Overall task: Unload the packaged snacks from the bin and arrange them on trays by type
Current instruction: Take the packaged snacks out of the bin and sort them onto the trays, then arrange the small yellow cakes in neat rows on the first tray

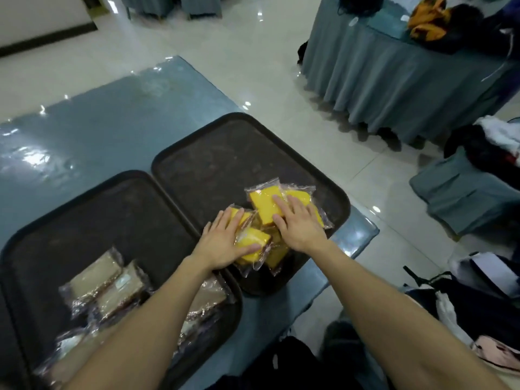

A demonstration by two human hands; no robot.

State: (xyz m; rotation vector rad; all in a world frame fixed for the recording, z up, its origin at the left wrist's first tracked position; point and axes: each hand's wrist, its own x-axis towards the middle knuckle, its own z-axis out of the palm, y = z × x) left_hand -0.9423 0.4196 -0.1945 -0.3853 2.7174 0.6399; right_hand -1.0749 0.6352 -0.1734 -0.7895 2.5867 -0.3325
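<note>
on the right tray (225, 159), hands, left (222, 243) and right (299, 226), lie flat atop yellow snack packs (263, 205).

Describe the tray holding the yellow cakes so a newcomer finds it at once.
On the blue-grey table lie two dark trays side by side. It is the right-hand tray. Only it carries yellow packs; the left tray holds pale brown packs.

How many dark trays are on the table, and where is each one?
2. The right tray holds the yellow packs, which the left hand and right hand touch. The left tray, nearer, holds the brown packs. No more seem hidden.
</note>
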